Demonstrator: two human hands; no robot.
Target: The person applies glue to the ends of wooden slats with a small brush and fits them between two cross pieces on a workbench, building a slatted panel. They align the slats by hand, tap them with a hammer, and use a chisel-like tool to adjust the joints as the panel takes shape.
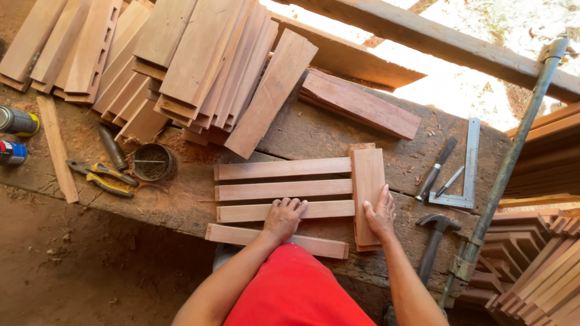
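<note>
Several reddish wooden slats lie side by side across the worn workbench (314,133). My left hand (284,218) rests flat on the third slat (326,209), fingers spread, above the skewed nearest slat (241,234). My right hand (380,214) presses flat on a short upright board (366,178) that abuts the slats' right ends. The top slat (283,168) and the second slat (284,190) lie untouched. Neither hand grips anything.
Piles of cut boards (199,66) fill the bench's back left. Pliers (101,178), a round tin (153,162) and spray cans (17,121) lie at left. A metal square (470,158), chisel (435,169), pencil (450,181), hammer (436,238) and pipe clamp (513,151) sit at right.
</note>
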